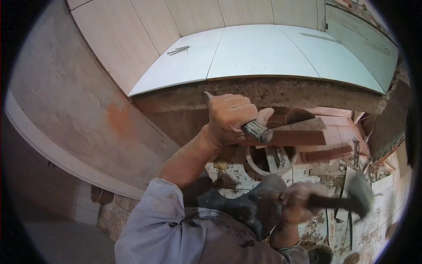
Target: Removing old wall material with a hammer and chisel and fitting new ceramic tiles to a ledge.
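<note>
**Chisel (258, 131) at the slab's (259, 48) front edge, hammer (360, 196) held apart**

Left hand (232, 116): fingers curled tight round the chisel shaft, pressed together; thumb juts out. Butt end sticks out toward the wearer, pointed tip against the backdrop of the rough front face, left of its middle, just under the white tiling. Contact with it: cannot tell.

Right hand (302, 200): motion-blurred, closed round the hammer handle; separate fingers not readable. Hammer head lies right of the hand, well apart from the chisel.

On the slab, toward its back left corner: thin grey pieces (178, 50). Below its front edge: reddish-brown board (299, 138) across a pale-rimmed bucket (251, 163).
</note>
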